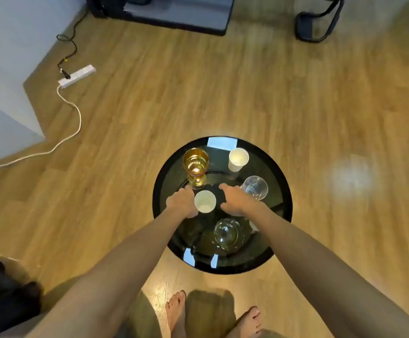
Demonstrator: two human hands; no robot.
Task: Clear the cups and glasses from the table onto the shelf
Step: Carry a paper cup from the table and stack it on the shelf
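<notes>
feet (213, 315): bare, on wood floor (308, 113), nearest the camera
table (161, 208): round, black glass top, just beyond feet
clear glass near (228, 234): upright on near side of table, between the forearms
left hand (181, 202): fingers curled round the near paper cup, gripping its left side
near paper cup (205, 201): white, upright, mid-table, between both hands
right hand (235, 200): just right of that cup, fingers loosely bent, holds nothing; contact with cup or glass can't tell
clear glass right (254, 187): tilted-looking, just beyond right hand
amber goblet (195, 165): upright, far left of table
far paper cup (238, 159): white, far side, right of goblet
power strip (76, 76): white, on floor far left, cords attached
</notes>
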